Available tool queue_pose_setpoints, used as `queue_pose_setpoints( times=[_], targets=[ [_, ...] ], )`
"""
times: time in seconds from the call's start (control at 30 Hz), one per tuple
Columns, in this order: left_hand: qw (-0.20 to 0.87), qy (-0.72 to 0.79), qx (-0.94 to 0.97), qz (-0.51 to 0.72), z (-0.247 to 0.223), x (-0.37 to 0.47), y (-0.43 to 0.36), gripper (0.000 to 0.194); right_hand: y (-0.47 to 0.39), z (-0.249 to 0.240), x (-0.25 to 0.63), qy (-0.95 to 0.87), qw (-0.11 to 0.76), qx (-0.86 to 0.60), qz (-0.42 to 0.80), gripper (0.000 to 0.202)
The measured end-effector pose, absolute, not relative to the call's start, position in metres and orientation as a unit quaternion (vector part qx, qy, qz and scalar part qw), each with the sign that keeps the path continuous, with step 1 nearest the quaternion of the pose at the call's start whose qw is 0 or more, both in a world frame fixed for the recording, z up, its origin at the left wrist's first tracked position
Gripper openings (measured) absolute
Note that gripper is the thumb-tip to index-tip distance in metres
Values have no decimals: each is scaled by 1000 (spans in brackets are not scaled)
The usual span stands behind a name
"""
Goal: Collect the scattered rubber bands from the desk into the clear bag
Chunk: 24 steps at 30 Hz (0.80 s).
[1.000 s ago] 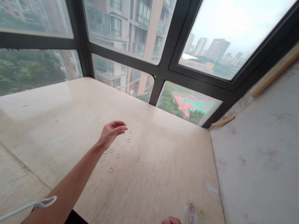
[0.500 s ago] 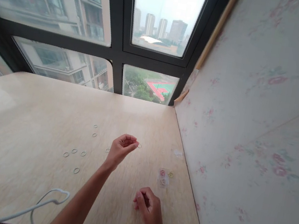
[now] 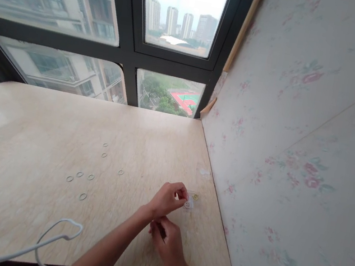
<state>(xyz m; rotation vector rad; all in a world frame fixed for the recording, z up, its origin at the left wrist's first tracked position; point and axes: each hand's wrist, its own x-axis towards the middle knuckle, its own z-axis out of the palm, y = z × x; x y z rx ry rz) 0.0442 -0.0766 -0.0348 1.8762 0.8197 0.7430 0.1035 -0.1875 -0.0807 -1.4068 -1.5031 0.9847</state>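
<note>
I have the left hand (image 3: 170, 199) at the clear tray (image 3: 191, 206), near the wall side of the tabletop (image 3: 159, 136). Its fingertips are drawn close together over the tray's left part and hide some of it, so I cannot tell whether they meet or grasp a ring. The right hand (image 3: 167, 243) is just below, nearer me, fingers loosely curled towards the thumb; its inside is turned from my view, and I cannot tell whether anything is in it. The left wrist passes close above the right fingertips, and I can't make out whether they touch.

In the tray I see a pale ring (image 3: 187, 205) right by the left fingertips. A yellow ring (image 3: 195, 196) sits at the far right corner, though I can't tell if it is inside or against the edge. Seven more loose rings (image 3: 83, 196) lie scattered over to the left, well apart from both hands.

To work well here, I judge the left fingers should stay light and come straight down, since a tray this thin looks likely to slide if brushed. I would tilt the left hand a little so the compartment under the fingertips shows. I would also keep the right hand low and clear of the left wrist, ready to steady the tray's near edge, and avoid nudging the yellow ring.
</note>
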Motion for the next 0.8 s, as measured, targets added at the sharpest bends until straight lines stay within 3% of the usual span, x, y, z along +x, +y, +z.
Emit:
queue_pose_setpoints(
  times=[0.53, 0.8],
  targets=[
    [429, 351, 776, 302, -50, 44, -80, 16, -190, -74, 104, -634, 399, -569, 338, 20],
    [397, 480, 684, 379, -71, -13, -95, 13, -192, -71, 105, -652, 375, -577, 319, 25]
  ],
)
